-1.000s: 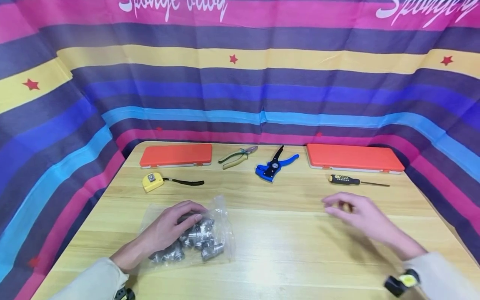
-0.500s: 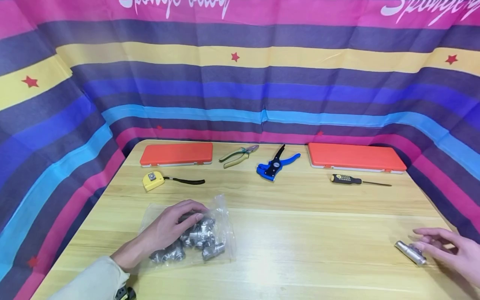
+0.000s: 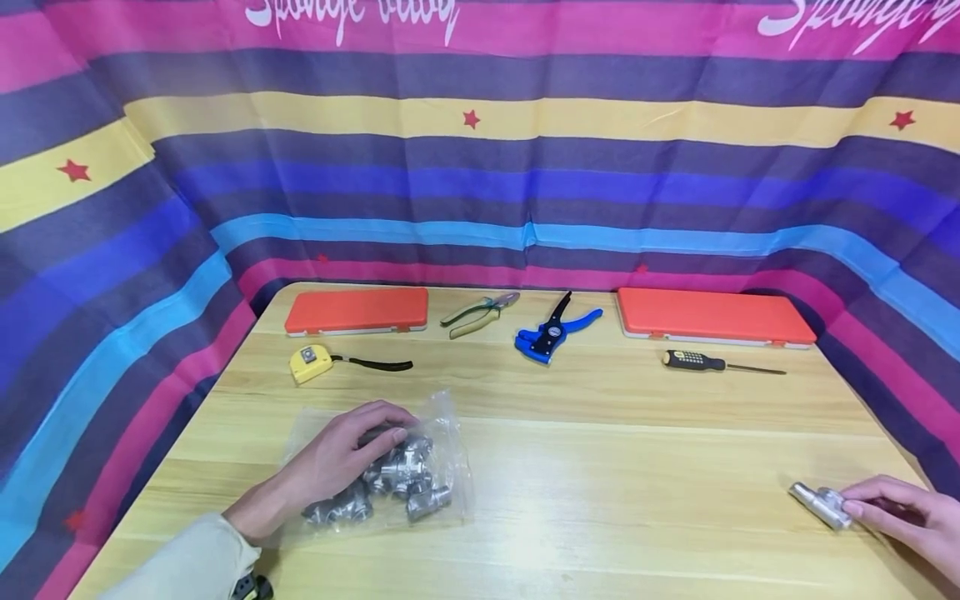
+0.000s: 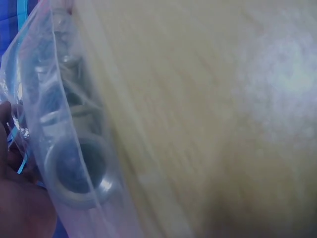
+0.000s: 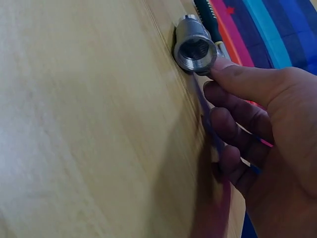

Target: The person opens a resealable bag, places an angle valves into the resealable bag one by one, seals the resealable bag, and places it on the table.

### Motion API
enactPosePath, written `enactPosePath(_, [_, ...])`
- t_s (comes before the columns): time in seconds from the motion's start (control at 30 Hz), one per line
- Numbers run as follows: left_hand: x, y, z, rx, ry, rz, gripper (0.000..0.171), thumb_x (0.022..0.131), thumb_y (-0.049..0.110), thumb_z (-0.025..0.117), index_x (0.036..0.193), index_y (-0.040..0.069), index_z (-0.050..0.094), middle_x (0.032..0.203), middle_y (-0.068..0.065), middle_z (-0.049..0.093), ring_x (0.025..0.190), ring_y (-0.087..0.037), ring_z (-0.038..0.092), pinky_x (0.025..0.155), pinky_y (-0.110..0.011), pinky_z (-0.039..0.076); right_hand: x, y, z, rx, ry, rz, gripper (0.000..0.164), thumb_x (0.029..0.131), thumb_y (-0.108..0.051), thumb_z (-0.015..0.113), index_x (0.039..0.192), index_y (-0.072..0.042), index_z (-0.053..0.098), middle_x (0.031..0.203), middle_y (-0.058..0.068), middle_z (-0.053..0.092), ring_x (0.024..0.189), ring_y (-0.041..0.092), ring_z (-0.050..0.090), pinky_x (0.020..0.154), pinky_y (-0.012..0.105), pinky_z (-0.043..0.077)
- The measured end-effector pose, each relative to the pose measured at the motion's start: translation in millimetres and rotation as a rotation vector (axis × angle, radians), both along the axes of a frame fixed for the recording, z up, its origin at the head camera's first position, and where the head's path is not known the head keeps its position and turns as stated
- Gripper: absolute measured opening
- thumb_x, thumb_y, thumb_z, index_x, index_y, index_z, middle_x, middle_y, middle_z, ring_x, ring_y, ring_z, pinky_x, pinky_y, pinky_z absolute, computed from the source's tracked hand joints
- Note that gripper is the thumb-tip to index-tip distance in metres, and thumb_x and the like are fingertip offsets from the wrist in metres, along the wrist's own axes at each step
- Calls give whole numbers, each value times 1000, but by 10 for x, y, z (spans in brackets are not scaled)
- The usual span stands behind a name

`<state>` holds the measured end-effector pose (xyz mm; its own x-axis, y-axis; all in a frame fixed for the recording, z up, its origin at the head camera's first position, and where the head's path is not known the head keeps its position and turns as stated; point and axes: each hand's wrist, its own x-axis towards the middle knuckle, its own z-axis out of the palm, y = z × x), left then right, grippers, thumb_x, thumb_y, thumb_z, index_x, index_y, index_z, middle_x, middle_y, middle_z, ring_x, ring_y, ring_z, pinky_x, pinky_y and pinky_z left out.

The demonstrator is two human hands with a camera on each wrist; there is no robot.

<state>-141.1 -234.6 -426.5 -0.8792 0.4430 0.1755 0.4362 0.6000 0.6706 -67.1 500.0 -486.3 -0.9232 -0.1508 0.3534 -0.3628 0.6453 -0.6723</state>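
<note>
My left hand point(image 3: 348, 450) lies over a clear plastic bag point(image 3: 453, 467), its fingers and thumb curved round part of it. Inside the bag are several silvery metal pipe fittings point(image 3: 427, 502). In the left wrist view, the round open end of one fitting point(image 4: 79, 173) shows through the film. At the table's right side my right hand point(image 3: 900, 512) pinches a single metal pipe fitting point(image 3: 819, 505) with a short side branch. Its threaded mouth faces the right wrist camera, with the thumb at the rim of the fitting point(image 5: 190, 47).
Along the back of the wooden table point(image 3: 600, 500) lie two red cases point(image 3: 356, 310), pliers point(image 3: 480, 315) and a blue-black wire stripper point(image 3: 555, 331). A yellow tape measure point(image 3: 311, 363) lies behind the bag; a screwdriver point(image 3: 720, 362) lies back right. Striped cloth point(image 3: 480, 183) surrounds the table.
My right hand has moved from the middle right to the table's right side, and its thumb and fingers have closed on the pipe fitting there. The left hand stays on the bag.
</note>
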Motion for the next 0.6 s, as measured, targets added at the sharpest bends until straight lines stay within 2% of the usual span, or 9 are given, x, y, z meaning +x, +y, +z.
enactPosePath(0.13, [7, 13, 1, -7, -11, 6, 21, 113, 30, 62, 129, 30, 75, 129, 18, 73, 125, -9, 68, 110, -44, 59, 3, -91, 68, 64, -45, -99, 36, 92, 14, 76, 95, -22, 80, 90, -29, 73, 79, -14, 61, 62, 7, 43])
enactPosePath(0.3, [4, 23, 0, -8, -21, 7, 21, 113, 31, 62, 129, 32, 74, 129, 19, 73, 125, -9, 68, 110, -43, 59, -105, -327, 292, 219, -85, -179, 20, 98, -7, 80, 97, -27, 79, 86, -28, 70, 75, -11, 55, 60, 13, 38])
enactPosePath(0.43, [4, 26, -3, -9, -13, 7, 20, 113, 31, 63, 129, 33, 74, 129, 19, 73, 126, -10, 68, 111, -44, 58, -262, -671, 442, 254, -109, -142, 14, 101, -13, 79, 103, -27, 79, 93, -23, 73, 77, -4, 55, 61, 17, 37])
enactPosePath(0.6, [3, 42, -5, -7, -12, 3, 21, 113, 30, 62, 129, 31, 75, 130, 18, 74, 126, -10, 68, 111, -45, 58, -461, -1282, 559, 192, -139, -72, 11, 103, -19, 78, 108, -28, 80, 89, -13, 73, 75, 3, 56, 60, 24, 41])
